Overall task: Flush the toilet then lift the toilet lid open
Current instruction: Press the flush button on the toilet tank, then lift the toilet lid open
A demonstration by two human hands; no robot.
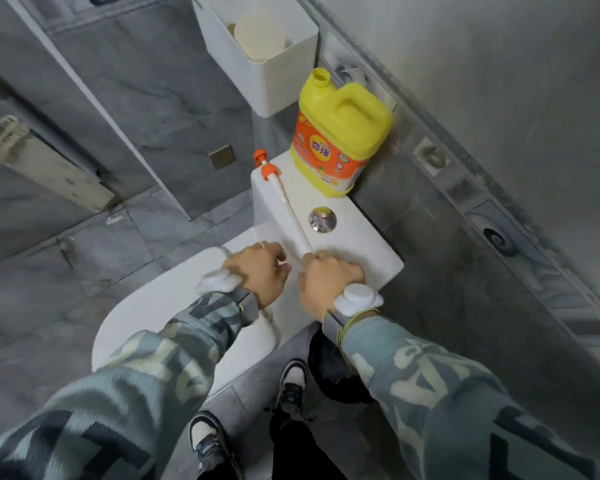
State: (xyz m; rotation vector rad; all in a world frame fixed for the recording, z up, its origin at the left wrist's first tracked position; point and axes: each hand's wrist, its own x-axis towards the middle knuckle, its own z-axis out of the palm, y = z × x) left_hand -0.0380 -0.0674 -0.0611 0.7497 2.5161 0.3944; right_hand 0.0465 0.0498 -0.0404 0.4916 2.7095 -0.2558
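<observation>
Both hands rest on the toilet where the cistern (357,233) meets the closed toilet lid (153,317). The left hand (258,271) lies knuckles-up at the lid's back edge, fingers curled downward and loosely bunched; whether they grip the lid's rim or only press on it cannot be told, since the fingertips are hidden under the hand. The right hand (329,284) sits just beside it on the near edge of the cistern top, fingers folded under — it looks pressed flat against the white surface, holding nothing visible. The two hands are almost touching.

The chrome flush button (322,219) is set in the middle of the cistern top, apart from both hands and beyond the right one. A white pump tube with orange fittings (278,192) lies across the cistern's left edge, its lower end reaching down between the hands. A yellow detergent jug (340,140) stands at the cistern's far corner, against the wall.
</observation>
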